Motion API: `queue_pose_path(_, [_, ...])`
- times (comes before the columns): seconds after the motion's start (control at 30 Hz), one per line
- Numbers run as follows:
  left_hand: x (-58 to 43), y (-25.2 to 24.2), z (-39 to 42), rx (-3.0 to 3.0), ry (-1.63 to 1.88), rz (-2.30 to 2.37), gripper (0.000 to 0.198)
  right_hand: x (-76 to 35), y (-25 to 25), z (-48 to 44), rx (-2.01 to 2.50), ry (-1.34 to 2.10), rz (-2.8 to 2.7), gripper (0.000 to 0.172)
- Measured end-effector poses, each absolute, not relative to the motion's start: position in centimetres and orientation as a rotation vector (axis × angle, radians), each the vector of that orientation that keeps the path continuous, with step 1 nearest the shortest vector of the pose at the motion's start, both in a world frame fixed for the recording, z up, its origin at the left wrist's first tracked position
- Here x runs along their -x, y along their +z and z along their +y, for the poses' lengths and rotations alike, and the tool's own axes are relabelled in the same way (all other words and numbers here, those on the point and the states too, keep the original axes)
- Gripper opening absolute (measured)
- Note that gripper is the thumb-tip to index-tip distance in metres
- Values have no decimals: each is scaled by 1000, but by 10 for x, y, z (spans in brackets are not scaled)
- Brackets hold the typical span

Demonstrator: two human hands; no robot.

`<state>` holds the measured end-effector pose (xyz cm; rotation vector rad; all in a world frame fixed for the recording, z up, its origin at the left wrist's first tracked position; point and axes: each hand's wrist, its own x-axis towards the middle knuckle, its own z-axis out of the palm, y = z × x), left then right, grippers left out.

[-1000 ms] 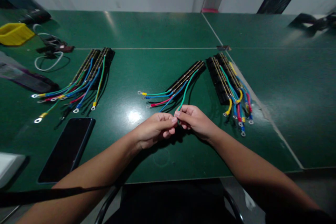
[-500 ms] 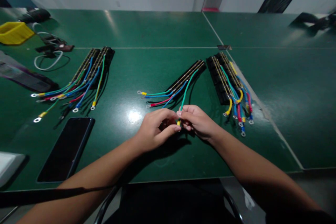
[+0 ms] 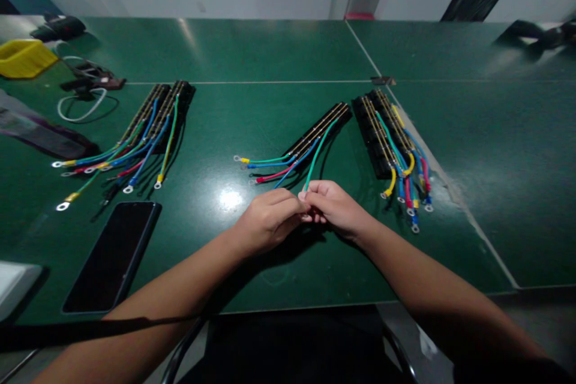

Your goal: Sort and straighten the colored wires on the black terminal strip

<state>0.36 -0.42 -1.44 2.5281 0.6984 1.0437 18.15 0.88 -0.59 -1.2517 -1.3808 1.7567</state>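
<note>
A black terminal strip (image 3: pixel 319 129) with brass-coloured bars lies slanted in the middle of the table, several coloured wires leaving its lower end. Between thumb and fingers, my right hand (image 3: pixel 337 207) pinches its green wire (image 3: pixel 318 156). My left hand (image 3: pixel 272 219) is closed round the end of that same wire, fingertips touching those of the right. The wire's end, with its yellow sleeve, is hidden in the fingers. Beside the left hand, a red wire (image 3: pixel 272 178) and a blue wire (image 3: pixel 270 165) end in ring lugs on the table.
More wired terminal strips lie at right (image 3: pixel 375 132) and at left (image 3: pixel 157 114). A phone (image 3: pixel 112 258) rests near the left forearm. Further left are a white box (image 3: pixel 18 285), a clear bag (image 3: pixel 40 126), a yellow bin (image 3: pixel 27 59) and a cable (image 3: pixel 83 117).
My left thumb and fingers have closed over the yellow-sleeved end of the green wire, which showed between the hands before. The right hand keeps its pinch.
</note>
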Motion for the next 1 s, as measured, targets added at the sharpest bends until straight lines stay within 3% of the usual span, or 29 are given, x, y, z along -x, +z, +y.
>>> queue_pose_path(0.2, [1,-18,-6,-2696,1146,659,26,-183,-6,9,1222,1765,-1347,21])
queue_pose_path(0.47, [-6,-16,-5,-2612,1156,764,6,-181,-6,9,1239,1763,-1366,20])
queue_pose_path(0.7, [-8,-17,-5,-2588,1185,769,5,-181,-6,9,1243,1757,-1388,17])
queue_pose_path(0.83, [-6,-21,-5,-2661,1262,743,15,-182,-5,9,1217,1773,-1405,18])
queue_pose_path(1.0, [-11,-18,-3,-2636,1220,777,6,-181,-6,8,1199,1786,-1362,17])
